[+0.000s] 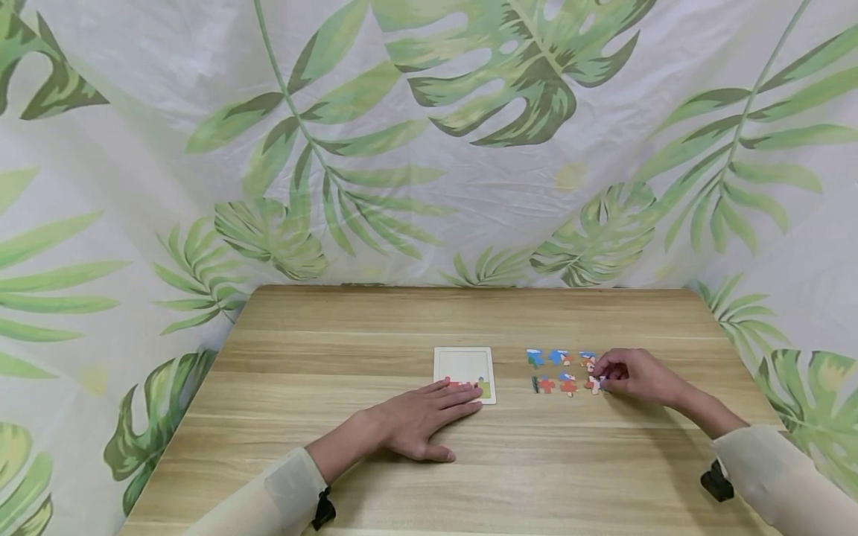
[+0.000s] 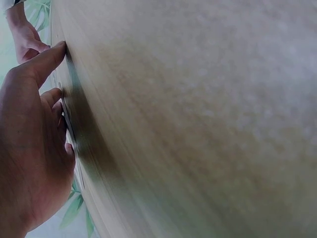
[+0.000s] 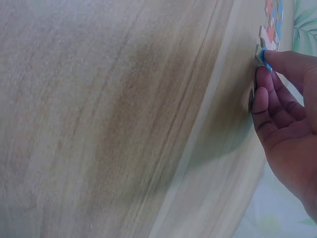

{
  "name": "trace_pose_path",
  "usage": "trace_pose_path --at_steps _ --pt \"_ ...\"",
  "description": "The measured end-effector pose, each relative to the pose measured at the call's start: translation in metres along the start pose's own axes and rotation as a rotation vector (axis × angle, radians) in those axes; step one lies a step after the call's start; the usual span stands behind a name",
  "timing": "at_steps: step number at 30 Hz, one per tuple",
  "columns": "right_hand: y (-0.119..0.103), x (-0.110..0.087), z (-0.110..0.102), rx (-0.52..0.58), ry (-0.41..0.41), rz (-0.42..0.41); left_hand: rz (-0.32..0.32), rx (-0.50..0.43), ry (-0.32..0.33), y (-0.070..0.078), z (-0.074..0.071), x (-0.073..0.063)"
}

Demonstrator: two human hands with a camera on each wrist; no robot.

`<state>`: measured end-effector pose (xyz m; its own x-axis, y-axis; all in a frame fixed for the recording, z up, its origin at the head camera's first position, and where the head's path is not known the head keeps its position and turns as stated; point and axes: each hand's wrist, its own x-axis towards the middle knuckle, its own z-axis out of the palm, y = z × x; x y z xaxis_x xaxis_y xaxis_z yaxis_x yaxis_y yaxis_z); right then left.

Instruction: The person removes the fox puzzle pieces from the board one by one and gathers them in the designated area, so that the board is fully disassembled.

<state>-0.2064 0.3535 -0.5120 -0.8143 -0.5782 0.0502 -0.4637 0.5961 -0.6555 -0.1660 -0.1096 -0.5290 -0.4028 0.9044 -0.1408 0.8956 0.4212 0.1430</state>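
A small square puzzle tray [image 1: 462,362] with a pale rim lies on the table. Red and green puzzle pieces [image 1: 485,386] fill part of its near end. My left hand [image 1: 421,421] lies palm down with straight fingers reaching over the tray's near side, covering some of it. To the right, my right hand [image 1: 635,377] is at the end of two rows of loose jigsaw pieces [image 1: 568,384]. In the right wrist view its thumb and fingers pinch a puzzle piece [image 3: 263,55] with blue on it, close to the tabletop.
The loose pieces in blue, red and white sit between the tray and my right hand. A wood-grain table [image 1: 335,357] carries everything, its far edge against a leaf-patterned cloth [image 1: 375,186]. Dark straps [image 1: 717,481] hang at both wrists.
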Motion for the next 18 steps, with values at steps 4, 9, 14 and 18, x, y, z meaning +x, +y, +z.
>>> trace_pose_path --at_steps 4,9,14,18 --pt "0.002 -0.001 0.002 0.000 0.024 -0.024 0.000 0.005 0.001 0.000 0.000 0.000" --pt "0.003 -0.002 0.004 -0.011 0.043 -0.040 0.003 0.009 -0.001 0.001 -0.001 0.000" --pt "-0.003 0.004 0.002 -0.037 0.058 -0.031 0.011 0.008 0.003 0.001 -0.001 0.000" --pt "-0.013 0.013 0.001 -0.045 0.053 -0.025 0.019 0.003 0.015 0.001 0.000 -0.002"
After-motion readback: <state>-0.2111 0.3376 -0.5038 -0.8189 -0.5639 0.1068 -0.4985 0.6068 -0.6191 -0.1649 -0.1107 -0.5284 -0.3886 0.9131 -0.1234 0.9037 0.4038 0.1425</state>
